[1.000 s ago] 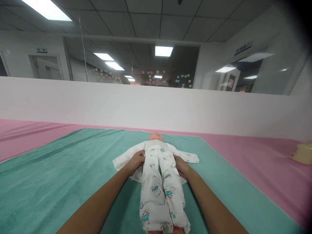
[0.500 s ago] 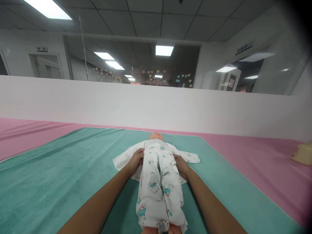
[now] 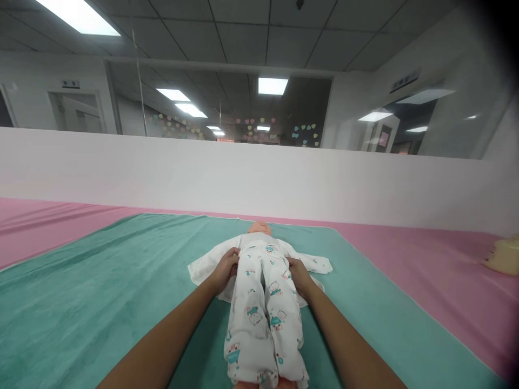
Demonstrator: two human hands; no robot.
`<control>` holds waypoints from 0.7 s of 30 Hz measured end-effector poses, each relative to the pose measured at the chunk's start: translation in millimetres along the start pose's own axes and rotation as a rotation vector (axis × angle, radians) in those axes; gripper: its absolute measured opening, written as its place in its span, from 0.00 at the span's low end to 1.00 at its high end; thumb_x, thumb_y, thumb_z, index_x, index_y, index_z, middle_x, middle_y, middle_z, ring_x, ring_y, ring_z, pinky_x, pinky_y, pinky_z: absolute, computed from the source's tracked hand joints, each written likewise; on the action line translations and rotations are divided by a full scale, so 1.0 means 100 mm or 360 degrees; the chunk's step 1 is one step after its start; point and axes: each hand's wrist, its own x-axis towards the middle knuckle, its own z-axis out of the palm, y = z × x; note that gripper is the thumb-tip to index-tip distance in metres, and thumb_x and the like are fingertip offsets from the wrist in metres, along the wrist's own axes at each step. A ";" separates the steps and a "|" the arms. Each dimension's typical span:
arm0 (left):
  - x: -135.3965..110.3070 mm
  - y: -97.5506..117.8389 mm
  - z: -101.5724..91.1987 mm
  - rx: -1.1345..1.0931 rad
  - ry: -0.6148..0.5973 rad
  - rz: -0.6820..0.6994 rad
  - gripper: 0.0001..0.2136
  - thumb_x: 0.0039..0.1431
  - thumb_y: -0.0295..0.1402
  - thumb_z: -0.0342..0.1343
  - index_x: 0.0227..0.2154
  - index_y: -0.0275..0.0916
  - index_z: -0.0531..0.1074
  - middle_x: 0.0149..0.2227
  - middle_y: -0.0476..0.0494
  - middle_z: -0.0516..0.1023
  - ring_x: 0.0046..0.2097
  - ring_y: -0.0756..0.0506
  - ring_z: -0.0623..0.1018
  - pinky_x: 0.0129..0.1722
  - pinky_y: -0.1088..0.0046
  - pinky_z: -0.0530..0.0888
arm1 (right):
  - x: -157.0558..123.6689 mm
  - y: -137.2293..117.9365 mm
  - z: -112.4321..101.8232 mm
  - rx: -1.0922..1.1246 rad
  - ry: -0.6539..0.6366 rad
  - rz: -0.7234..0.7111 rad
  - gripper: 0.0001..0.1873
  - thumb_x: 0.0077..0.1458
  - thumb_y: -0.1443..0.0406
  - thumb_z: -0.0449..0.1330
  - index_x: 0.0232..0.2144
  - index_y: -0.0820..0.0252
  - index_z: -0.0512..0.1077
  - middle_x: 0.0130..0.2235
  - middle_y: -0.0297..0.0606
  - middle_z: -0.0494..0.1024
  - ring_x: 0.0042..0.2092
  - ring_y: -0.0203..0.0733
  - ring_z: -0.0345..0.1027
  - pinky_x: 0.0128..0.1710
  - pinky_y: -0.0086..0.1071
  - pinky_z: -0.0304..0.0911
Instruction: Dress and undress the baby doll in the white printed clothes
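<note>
A baby doll (image 3: pixel 260 228) lies on its back on a teal towel mat (image 3: pixel 101 302), with only the top of its pink head showing clearly. Its legs are in white footed trousers (image 3: pixel 263 329) printed with small teal and pink cartoon figures. An open white garment (image 3: pixel 208 265) spreads out beneath the doll's shoulders, with its sleeves to both sides. My left hand (image 3: pixel 223 270) grips the trousers' waist on the left side. My right hand (image 3: pixel 299 276) holds the waist on the other side. The doll's toes barely show at the bottom edge.
The teal mat lies on a wide pink padded surface (image 3: pixel 430 275). A cream-coloured rounded object (image 3: pixel 503 257) sits at the far right edge. A low white wall (image 3: pixel 259 178) runs behind the surface, with glass panels and heart decorations beyond it.
The doll's trousered legs have swung slightly left at the lower end. Both hands stay at the waist, with the left hand shifted slightly left and the right slightly closer to the legs.
</note>
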 end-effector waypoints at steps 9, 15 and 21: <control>0.00 -0.01 0.03 0.0238 0.0138 0.0086 0.07 0.46 0.32 0.53 0.26 0.39 0.60 0.22 0.55 0.63 0.25 0.52 0.63 0.24 0.78 0.58 | 0.06 0.07 -0.06 -0.0367 0.0103 -0.0221 0.15 0.39 0.66 0.52 0.28 0.56 0.78 0.33 0.35 0.78 0.41 0.54 0.67 0.41 0.40 0.61; 0.04 -0.05 0.00 0.0374 0.0170 0.0153 0.05 0.46 0.30 0.52 0.27 0.39 0.61 0.25 0.53 0.65 0.27 0.51 0.64 0.27 0.77 0.59 | 0.08 0.05 -0.06 -0.0495 0.0089 -0.0275 0.15 0.39 0.66 0.51 0.27 0.57 0.77 0.34 0.36 0.78 0.42 0.53 0.67 0.42 0.38 0.61; 0.05 -0.09 -0.04 0.0454 0.0175 0.0199 0.07 0.48 0.30 0.50 0.32 0.40 0.62 0.29 0.53 0.68 0.29 0.50 0.67 0.30 0.76 0.63 | 0.05 0.04 -0.03 -0.0641 0.0096 -0.0349 0.13 0.42 0.64 0.51 0.29 0.60 0.74 0.36 0.38 0.77 0.41 0.50 0.67 0.43 0.38 0.60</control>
